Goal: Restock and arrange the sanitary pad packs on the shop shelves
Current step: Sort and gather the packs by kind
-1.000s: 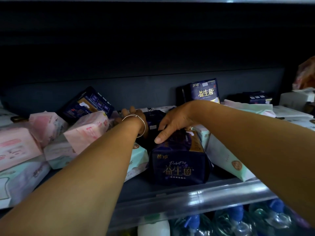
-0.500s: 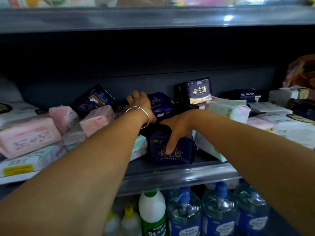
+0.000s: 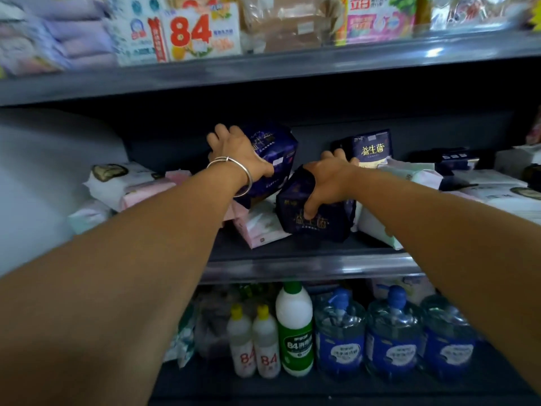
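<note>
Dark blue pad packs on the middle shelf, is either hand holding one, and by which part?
Both. The left hand grips the raised, tilted pack over its left upper end. The right hand grips the front pack over its top.

Single head view, facing forward, close on middle shelf (image 3: 292, 268).

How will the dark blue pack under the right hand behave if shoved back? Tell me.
The dark blue pack is probably soft: its wrap seems to dent under the right hand. Likely light. Standing on end, it may tip rather than slide.
</note>
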